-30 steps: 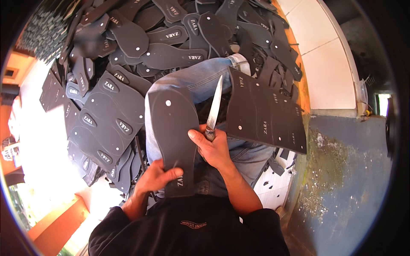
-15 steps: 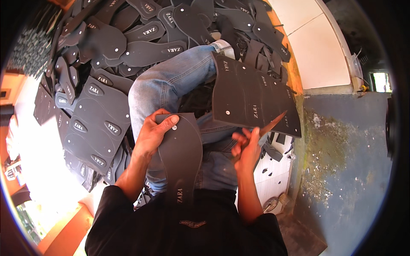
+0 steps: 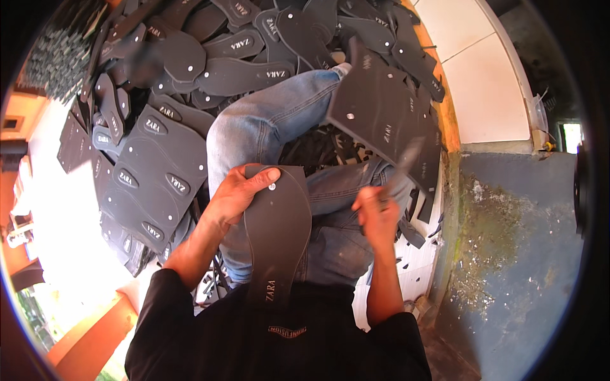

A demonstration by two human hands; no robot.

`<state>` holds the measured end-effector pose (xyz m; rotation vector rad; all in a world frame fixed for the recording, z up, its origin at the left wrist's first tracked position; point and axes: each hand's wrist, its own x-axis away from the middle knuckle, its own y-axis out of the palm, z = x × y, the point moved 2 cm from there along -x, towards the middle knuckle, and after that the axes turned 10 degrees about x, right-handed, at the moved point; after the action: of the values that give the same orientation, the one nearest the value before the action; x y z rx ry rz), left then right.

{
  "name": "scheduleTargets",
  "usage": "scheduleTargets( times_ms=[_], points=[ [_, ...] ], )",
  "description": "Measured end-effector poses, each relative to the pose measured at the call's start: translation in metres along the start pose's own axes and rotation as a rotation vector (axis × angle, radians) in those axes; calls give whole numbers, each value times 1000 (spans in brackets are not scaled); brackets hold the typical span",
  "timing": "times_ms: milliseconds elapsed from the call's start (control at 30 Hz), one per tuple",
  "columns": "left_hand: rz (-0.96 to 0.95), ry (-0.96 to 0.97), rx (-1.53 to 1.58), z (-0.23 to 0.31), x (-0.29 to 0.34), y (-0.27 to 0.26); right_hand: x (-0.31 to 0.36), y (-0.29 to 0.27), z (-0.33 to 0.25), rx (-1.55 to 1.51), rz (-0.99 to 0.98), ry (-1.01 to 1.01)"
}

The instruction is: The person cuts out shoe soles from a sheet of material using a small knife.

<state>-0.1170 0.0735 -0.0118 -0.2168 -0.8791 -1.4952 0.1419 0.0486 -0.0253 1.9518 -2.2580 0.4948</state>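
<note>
My left hand (image 3: 234, 197) grips the upper end of a dark grey foam sole piece (image 3: 277, 228), thumb on top beside a small white dot. A curved sole outline marks the piece, which hangs down against my black shirt. My right hand (image 3: 378, 216) is closed round a knife (image 3: 405, 166), whose blade points up and is smeared by motion. Just beyond the blade, a larger dark foam sheet (image 3: 375, 105) with sole outlines stands tilted by my lower leg. The blade overlaps its lower part; whether they touch I cannot tell.
Dark foam soles (image 3: 244, 76) lie heaped beyond my legs. To the left rests another marked foam sheet (image 3: 152, 190). Stacked pieces (image 3: 60, 66) rise at the far left. A pale tiled ledge (image 3: 486, 95) and a stained grey surface (image 3: 508, 254) border the right side. Offcuts lie under my legs.
The large foam sheet has tipped, its right side dropping lower. My right hand has shifted slightly right with the knife, now blurred. My left hand keeps its hold on the sole piece.
</note>
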Motion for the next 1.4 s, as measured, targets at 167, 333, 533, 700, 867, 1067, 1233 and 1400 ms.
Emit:
scheduleTargets(
  times_ms=[167, 333, 533, 700, 867, 1067, 1233, 1400],
  points=[
    [-64, -41, -34, 2, 5, 7, 27, 12, 20, 617, -174, -176],
    [-74, -90, -83, 11, 9, 16, 39, 12, 24, 649, -190, -184],
    [-87, -98, -105, 9, 8, 17, 38, 9, 30, 637, -247, -144],
    [-111, -90, -159, 11, 10, 18, 10, 23, 5, 739, -320, -304],
    [-213, -98, -262, 11, 8, 29, -27, 57, -28, 748, -277, -602],
    [-216, 4, -142, 1, 3, 20, -44, 44, -54, 167, -556, 203],
    [-557, 177, 345, -29, -38, 11, -40, 36, -55, -34, -181, -41],
    [-246, 416, 443, -61, -26, 77, -13, 12, -45, -322, -2, 41]
  ],
)
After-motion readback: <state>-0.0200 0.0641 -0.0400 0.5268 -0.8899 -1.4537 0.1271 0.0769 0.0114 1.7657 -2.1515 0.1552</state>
